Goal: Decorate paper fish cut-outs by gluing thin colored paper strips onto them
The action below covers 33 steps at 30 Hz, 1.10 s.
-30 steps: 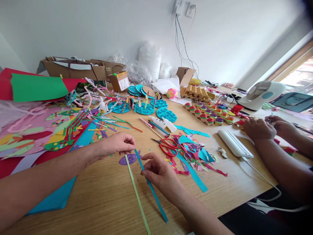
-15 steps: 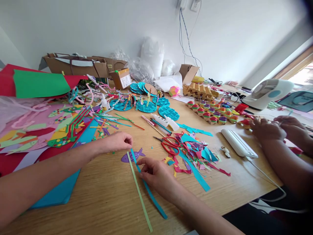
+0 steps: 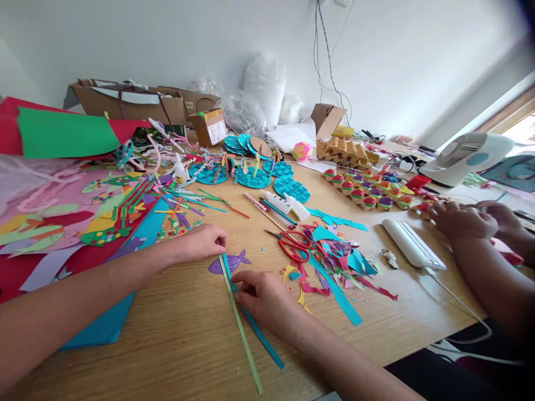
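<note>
A blue paper strip (image 3: 261,337) curves across the wooden table toward me, its upper end at the pinched fingertips of my left hand (image 3: 204,242). My right hand (image 3: 267,301) pinches the same strip slightly lower down. A thin light green paper strip (image 3: 242,331) lies close along its left side, and the tops of the two strips nearly meet. Beneath these tops is a purple paper fish (image 3: 238,260), partly covered. Red-handled scissors (image 3: 295,245) rest beyond my right hand, beside a heap of coloured paper scraps (image 3: 338,253).
Colourful paper pieces (image 3: 62,223) cover the left side, over a blue sheet (image 3: 104,323). Glue bottles (image 3: 278,201) and turquoise discs (image 3: 253,177) stand farther back. At right are a white power bank (image 3: 412,245) with a cable, painted egg cartons (image 3: 368,189) and another person's hands (image 3: 463,220).
The tops of the blue and green strips have come closer together, with the blue strip shifted slightly left. Both hands keep nearly the same places. The view has shifted slightly.
</note>
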Tool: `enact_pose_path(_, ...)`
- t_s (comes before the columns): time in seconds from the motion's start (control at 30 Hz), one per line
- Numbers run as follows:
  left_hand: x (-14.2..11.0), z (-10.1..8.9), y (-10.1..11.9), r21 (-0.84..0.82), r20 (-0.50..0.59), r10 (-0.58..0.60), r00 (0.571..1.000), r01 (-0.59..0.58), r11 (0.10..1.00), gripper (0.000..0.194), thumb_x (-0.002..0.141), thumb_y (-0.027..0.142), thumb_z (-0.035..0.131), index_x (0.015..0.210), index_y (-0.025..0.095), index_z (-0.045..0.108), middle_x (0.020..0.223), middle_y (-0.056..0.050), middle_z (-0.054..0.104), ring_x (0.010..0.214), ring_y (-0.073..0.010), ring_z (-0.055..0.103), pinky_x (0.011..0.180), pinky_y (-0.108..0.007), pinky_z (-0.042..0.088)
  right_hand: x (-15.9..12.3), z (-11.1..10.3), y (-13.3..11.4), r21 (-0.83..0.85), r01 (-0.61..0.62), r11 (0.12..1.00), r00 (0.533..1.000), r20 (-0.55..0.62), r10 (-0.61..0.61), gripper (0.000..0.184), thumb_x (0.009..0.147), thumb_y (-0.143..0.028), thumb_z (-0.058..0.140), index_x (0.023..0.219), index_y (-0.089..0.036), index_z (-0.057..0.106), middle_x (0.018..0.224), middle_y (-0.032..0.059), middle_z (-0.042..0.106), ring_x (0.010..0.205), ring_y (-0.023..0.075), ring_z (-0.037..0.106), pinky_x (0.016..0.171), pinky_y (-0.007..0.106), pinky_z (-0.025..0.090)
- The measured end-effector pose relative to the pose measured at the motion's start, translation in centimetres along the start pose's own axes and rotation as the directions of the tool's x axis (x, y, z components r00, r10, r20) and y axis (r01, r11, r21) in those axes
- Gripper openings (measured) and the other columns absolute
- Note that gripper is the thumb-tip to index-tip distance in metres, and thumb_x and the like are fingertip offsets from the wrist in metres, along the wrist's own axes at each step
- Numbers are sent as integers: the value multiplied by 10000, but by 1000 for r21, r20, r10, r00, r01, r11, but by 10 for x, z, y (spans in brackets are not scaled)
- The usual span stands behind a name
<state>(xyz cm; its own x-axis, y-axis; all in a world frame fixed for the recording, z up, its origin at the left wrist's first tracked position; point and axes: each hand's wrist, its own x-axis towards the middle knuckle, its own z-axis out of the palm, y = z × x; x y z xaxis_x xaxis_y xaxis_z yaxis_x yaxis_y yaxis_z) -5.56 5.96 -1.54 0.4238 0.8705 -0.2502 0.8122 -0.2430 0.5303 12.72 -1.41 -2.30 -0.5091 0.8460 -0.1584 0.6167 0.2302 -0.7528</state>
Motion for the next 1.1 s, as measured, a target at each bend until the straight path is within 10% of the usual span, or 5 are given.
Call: enact_pose_path(1.1,2,2,-1,96,-23,24,999,-22,995,103,660,173,498,646,169,600,628,19,581,625,-131,517,513,-205,316,-3,0,-2,-114,19,993,1000,-6,-20,291,702,-120,462,909,-203,649,653,-11,629,579,99,530,536,177,326)
